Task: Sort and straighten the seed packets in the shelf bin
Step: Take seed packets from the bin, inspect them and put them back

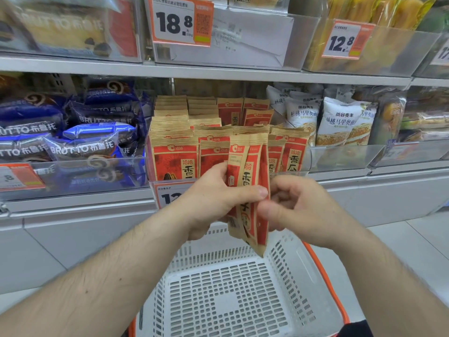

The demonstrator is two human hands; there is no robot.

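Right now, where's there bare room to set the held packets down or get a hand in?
The white basket below the hands is bare inside. In the seed bin, the one gap is at the back right, behind the front rows and beside the upright rear packets. Front rows are packed tight. Left hand and right hand both grip the held packets.

Bin front: clear wall (pixel 305 159) bars low entry.
Above packets (pixel 175 152): open gap beneath shelf (pixel 218 74).
Below: basket (pixel 286 259) blocks.
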